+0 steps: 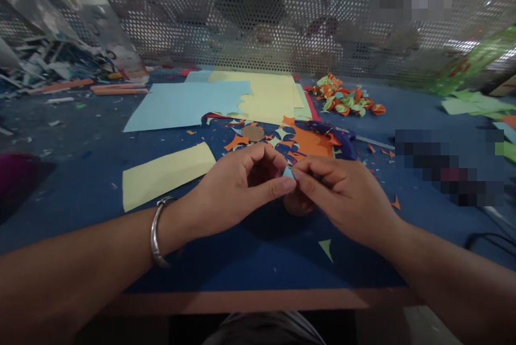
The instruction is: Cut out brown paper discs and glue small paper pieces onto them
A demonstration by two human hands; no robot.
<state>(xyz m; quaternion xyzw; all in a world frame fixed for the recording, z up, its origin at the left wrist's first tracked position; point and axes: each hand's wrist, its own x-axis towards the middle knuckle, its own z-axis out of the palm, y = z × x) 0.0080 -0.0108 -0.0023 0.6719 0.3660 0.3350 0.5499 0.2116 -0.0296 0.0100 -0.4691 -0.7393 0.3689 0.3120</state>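
Observation:
Between the fingertips of both hands is a small light-blue piece of paper (288,172). My left hand (242,186), with a silver bangle at its wrist, pinches it between thumb and forefinger. On the other side my right hand (338,184) is closed on the same piece, thumb and forefinger at its edge. The paper's full shape is hidden by the fingers. Just beyond the hands lie orange and pale green paper scraps (278,141) and a round brown disc (253,132). A pale yellow paper strip (169,174) rests left of my left hand.
Blue paper (185,104) and yellow paper (270,95) sheets are stacked at the back. Curled paper pieces (346,98) form a pile behind my right hand, near a dark blue glue gun (349,138). A perforated metal panel (258,28) bounds the table; a bottle (108,33) stands back left.

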